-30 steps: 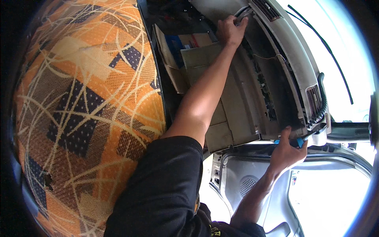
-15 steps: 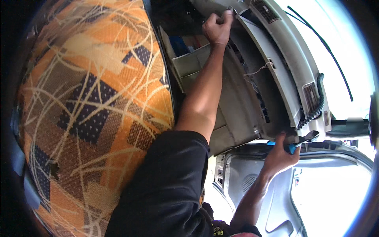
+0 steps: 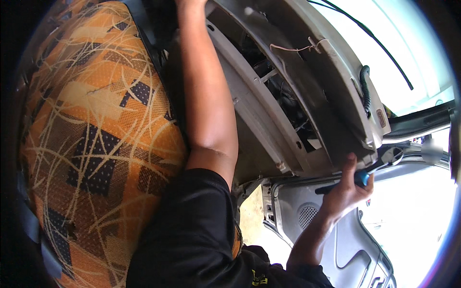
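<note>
My left hand point(image 3: 191, 3) is mostly cut off by the top edge, at the far end of the grey-beige dashboard point(image 3: 331, 101); its fingers are out of sight. Closed around a hand tool point(image 3: 361, 178) is my right hand point(image 3: 343, 194), beside the dashboard's near right corner. This tool has a blue-and-black grip and a curved metal head; its exact kind is unclear. Between my arms, a long opening point(image 3: 288, 98) in the dashboard shows dark parts and wiring. A thin pale wire point(image 3: 295, 49) hangs across the dashboard's recess.
A patterned orange-and-brown seat point(image 3: 110, 144) fills the left side. The vehicle door point(image 3: 307, 216) stands open at the lower right. A black coiled cable point(image 3: 365, 91) lies along the dashboard's top, below the bright windscreen point(image 3: 408, 43).
My left hand has moved up and left, nearly out of view. The view has shifted, and the opening with wiring shows more widely. My right hand still grips the tool.
</note>
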### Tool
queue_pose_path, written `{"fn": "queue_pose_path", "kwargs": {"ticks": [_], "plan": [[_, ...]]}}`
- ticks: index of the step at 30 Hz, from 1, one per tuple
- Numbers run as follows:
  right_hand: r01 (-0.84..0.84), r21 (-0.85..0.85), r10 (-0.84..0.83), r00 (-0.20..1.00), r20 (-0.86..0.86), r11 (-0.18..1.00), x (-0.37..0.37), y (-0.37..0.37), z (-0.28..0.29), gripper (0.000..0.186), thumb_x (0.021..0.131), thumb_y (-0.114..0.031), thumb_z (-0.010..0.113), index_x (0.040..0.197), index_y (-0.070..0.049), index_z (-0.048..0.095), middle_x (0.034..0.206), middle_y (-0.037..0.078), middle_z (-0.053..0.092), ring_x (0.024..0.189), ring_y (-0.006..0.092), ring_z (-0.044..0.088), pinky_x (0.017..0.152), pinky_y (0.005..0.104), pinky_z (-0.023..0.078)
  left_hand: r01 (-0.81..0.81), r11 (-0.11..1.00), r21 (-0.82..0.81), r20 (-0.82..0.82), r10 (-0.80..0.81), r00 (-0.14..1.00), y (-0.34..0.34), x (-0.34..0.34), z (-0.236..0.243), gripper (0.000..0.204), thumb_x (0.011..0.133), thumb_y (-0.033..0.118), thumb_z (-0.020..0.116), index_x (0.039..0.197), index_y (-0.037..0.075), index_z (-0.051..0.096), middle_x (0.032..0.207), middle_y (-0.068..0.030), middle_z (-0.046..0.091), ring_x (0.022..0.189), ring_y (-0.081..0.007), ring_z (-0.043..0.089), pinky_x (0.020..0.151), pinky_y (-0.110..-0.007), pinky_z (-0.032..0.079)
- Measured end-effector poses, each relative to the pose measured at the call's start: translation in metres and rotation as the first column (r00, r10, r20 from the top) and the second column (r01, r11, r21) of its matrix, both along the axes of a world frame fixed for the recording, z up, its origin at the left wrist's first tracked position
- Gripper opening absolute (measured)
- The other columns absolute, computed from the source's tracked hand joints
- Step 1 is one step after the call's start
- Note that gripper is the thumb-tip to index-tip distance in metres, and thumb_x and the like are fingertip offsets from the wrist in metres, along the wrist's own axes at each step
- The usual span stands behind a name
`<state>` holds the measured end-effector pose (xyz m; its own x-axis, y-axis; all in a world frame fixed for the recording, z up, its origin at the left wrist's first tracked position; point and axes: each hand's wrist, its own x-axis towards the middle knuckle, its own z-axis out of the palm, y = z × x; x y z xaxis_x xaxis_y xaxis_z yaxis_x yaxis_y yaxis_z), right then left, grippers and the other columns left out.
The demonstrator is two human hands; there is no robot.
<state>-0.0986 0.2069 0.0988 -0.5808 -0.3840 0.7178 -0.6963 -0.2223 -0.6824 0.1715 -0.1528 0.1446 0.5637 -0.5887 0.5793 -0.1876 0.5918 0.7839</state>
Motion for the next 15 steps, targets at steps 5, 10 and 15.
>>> {"fn": "queue_pose_path", "kwargs": {"ticks": [5,10,15], "plan": [[-0.017,-0.106,0.012,0.999,-0.040,0.994,0.009,0.008,0.020,0.029,0.089,-0.017,0.085,0.107,0.001,0.072,0.090,0.007,0.075,0.074,0.0123,0.066,0.078,0.0269,0.051,0.132,0.989,-0.063,-0.068,-0.137,0.988,0.053,0.029,0.019,0.051,0.099,0.044,0.058,0.096,-0.005,0.072,0.089,-0.0241,0.072,0.089,-0.0330,0.072,0.087,-0.048,0.052],[-0.052,-0.182,0.028,0.991,-0.133,0.982,0.002,0.006,0.059,0.035,0.087,-0.021,0.088,0.108,0.002,0.072,0.093,0.010,0.076,0.082,0.0166,0.069,0.089,0.0330,0.051,0.236,0.964,-0.120,-0.139,-0.252,0.958,0.069,0.033,0.018,0.052,0.101,0.046,0.056,0.106,-0.005,0.068,0.100,-0.0241,0.069,0.097,-0.0324,0.070,0.092,-0.046,0.050],[0.178,-0.391,-0.237,0.966,-0.108,0.903,-0.004,-0.006,0.098,0.048,0.081,-0.028,0.091,0.111,0.004,0.072,0.097,0.015,0.077,0.085,0.0205,0.073,0.093,0.0342,0.053,0.298,0.940,-0.167,-0.157,-0.323,0.933,0.094,0.043,0.029,0.055,0.102,0.047,0.055,0.116,-0.005,0.064,0.110,-0.0242,0.067,0.104,-0.0318,0.068,0.097,-0.045,0.049]]}}
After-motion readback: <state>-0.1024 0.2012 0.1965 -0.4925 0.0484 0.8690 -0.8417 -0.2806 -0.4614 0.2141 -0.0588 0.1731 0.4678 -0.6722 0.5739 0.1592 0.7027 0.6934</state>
